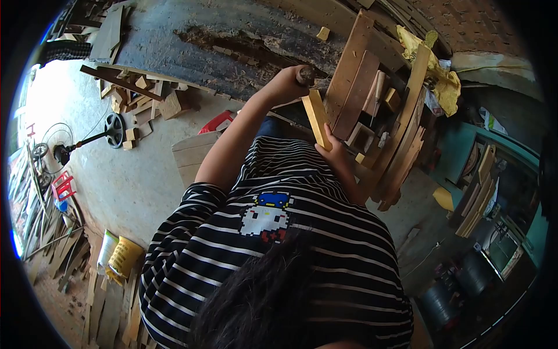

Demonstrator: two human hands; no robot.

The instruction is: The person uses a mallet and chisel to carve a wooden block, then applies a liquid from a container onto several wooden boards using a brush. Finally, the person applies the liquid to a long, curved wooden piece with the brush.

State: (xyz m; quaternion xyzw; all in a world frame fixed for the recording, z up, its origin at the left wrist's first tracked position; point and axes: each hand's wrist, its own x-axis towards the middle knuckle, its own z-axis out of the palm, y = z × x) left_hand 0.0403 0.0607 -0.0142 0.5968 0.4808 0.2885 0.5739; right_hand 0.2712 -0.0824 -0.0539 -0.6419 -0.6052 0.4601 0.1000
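My left hand [286,85] is closed in a fist around a round-ended wooden tool [305,75]; its dark, worn end faces up, and the rest is hidden. This hand is over the near edge of the dark workbench [157,35]. In my right hand [334,152] is a pale yellowish strip of wood [315,119], gripped near its lower end. The strip slants up toward the left fist, its top end just below the tool. Right beside it is a wooden rack [353,104], holding a chisel-like tool with a wooden handle [379,87] and small blocks [392,100].
Shavings and a long rough hollow [232,46] mark the bench. A small wood block [323,34] lies at its far side. Offcuts [171,104] are heaped on the floor at left, near a red stool [216,122]. A yellow sack [125,259] stands at lower left, teal machinery [465,151] at right.
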